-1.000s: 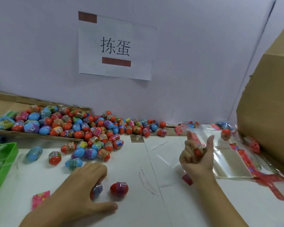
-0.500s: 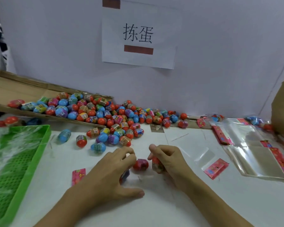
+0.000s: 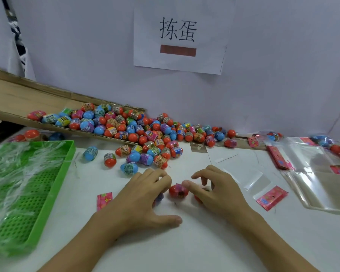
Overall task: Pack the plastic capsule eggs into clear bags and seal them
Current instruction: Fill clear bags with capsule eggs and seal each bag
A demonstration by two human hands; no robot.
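Red plastic capsule egg with pink band [image 3: 178, 190] lying on white desk [image 3: 185, 242], between both hands, long axis roughly left-right. Right hand [image 3: 214, 190] thumb touching it, another red egg under palm; left hand [image 3: 145, 195] curled over a bluish egg. Clear bags [image 3: 310, 173] well apart, rightward.

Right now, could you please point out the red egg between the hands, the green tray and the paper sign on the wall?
red egg [image 3: 178, 191], head view, on its red shell.
green tray [image 3: 53, 185], head view, on its right rim.
paper sign [image 3: 210, 61], head view, on blank paper.
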